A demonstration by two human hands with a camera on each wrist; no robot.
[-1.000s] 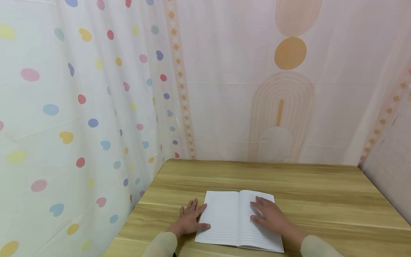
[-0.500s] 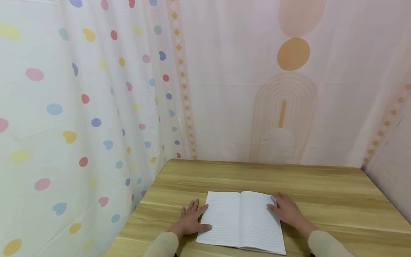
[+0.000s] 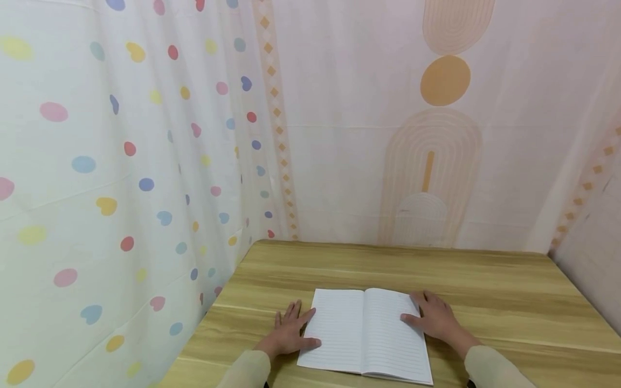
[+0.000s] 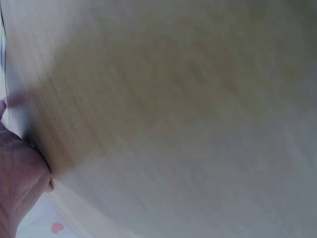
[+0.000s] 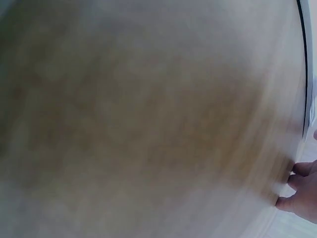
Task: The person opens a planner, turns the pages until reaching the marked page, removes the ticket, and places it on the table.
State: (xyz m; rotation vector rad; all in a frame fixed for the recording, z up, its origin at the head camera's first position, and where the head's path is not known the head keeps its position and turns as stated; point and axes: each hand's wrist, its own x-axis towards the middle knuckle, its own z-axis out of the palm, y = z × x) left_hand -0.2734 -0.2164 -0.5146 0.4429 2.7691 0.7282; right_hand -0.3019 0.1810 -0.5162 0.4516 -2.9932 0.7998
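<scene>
An open notebook (image 3: 339,328) with white, lined pages lies flat on the wooden table (image 3: 388,269). At its left edge rests my left hand (image 3: 288,335), fingers spread; the thumb and index tip touch the left page and the other fingertips lie on the wood. My right hand (image 3: 436,318) is at the upper right edge, its thumb lying over the right page and its fingers bent down onto the table beside it. In the left wrist view the left hand (image 4: 22,173) shows at the left border, and in the right wrist view right-hand fingertips (image 5: 285,203) touch the table.
A white curtain (image 3: 97,231) with coloured dots hangs along the table's left side. Behind the far edge hangs another curtain (image 3: 339,161) with arch patterns. Bare wood stretches beyond the notebook and to its right.
My right hand has moved right, from over the right page to the notebook's upper right edge, and its thumb now lies on the page. The left hand has stayed in place.
</scene>
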